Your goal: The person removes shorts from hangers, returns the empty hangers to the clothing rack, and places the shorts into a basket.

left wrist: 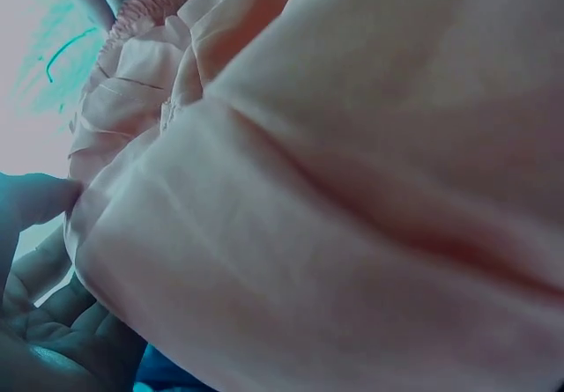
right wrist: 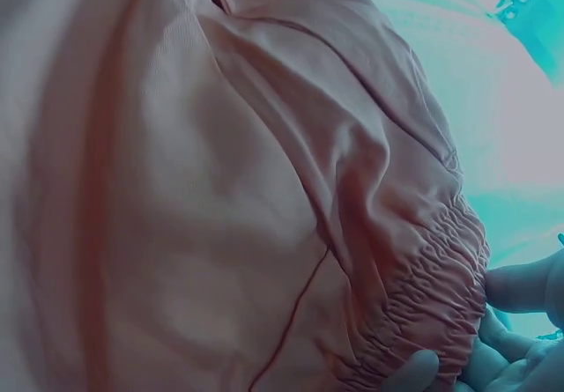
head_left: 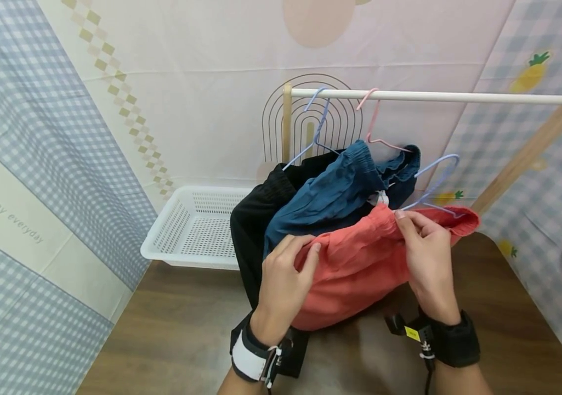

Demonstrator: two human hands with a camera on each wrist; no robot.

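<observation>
Coral-red shorts hang on a lavender hanger whose hook is off the rod, held over the table. My left hand grips the shorts' left edge, thumb and palm beside the pale cloth in the left wrist view. My right hand pinches the gathered waistband near the hanger's shoulder, fingers at the elastic. Behind, a blue garment on a pink hanger and a black garment on a lavender hanger hang from the white rod.
A white perforated basket sits at the back left of the brown wooden table. The rack's wooden posts stand at either end of the rod. Printed cloth walls close in on the left, back and right.
</observation>
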